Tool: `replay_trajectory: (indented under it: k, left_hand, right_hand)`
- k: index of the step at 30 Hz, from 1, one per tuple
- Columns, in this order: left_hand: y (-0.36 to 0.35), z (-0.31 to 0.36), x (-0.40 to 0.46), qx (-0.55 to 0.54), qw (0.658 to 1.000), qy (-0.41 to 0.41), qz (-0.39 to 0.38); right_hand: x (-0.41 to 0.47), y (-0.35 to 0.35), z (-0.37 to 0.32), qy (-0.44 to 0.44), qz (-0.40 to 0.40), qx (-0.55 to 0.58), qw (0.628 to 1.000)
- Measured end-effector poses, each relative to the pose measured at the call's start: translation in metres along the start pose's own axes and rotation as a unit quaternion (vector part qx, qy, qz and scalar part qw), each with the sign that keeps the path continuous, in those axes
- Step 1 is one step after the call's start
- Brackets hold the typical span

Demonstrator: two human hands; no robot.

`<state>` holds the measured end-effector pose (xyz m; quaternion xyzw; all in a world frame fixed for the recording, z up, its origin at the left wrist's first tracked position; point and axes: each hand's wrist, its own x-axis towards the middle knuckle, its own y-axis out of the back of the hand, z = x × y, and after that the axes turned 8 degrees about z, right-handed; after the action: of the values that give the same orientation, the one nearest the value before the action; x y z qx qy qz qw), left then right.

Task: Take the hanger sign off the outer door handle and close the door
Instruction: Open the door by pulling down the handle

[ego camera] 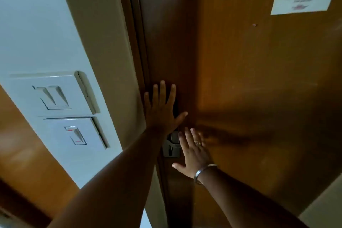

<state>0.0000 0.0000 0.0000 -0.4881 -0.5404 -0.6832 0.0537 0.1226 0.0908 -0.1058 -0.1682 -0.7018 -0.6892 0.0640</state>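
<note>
Door [240, 79] of brown wood fills the centre and right, beside wall switches [61, 109] at left. Left hand [162, 111] lies flat, fingers spread, near its edge. Right hand [194, 152], open and empty, rests just below beside the metal lock plate [171, 146].

Both hands [162, 113] crowd the lock plate [172, 146]; door [249, 79] elsewhere bare

Wooden door [240, 79] seen from inside, against its frame

The door is glossy brown wood with a darker strip along its latch edge, which meets the dark frame at the left with no gap showing. A silver metal lock plate [172, 146] sits on that edge, low down, partly hidden. The hanger sign cannot be seen.
</note>
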Motion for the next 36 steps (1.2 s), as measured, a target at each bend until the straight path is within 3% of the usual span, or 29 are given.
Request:
replay_trajectory:
  k: [12, 17, 25, 36]
  left_hand:
    - [-0.022, 0.005, 0.016, -0.077, 0.995, -0.026, 0.055]
    - [-0.028, 0.004, 0.015, -0.08, 0.995, -0.027, 0.056]
    - [-0.015, 0.007, 0.013, -0.077, 0.997, -0.017, 0.021]
    - [-0.012, 0.007, 0.009, -0.079, 0.997, -0.014, 0.01]
  right_hand:
    - [0.008, -0.028, -0.019, -0.068, -0.023, 0.005, 0.997]
    - [0.001, -0.041, -0.015, -0.07, -0.047, 0.074, 0.994]
    - [0.0, -0.026, -0.012, -0.065, -0.103, 0.098, 0.988]
    - [-0.004, -0.016, -0.014, -0.069, -0.118, 0.098, 0.986]
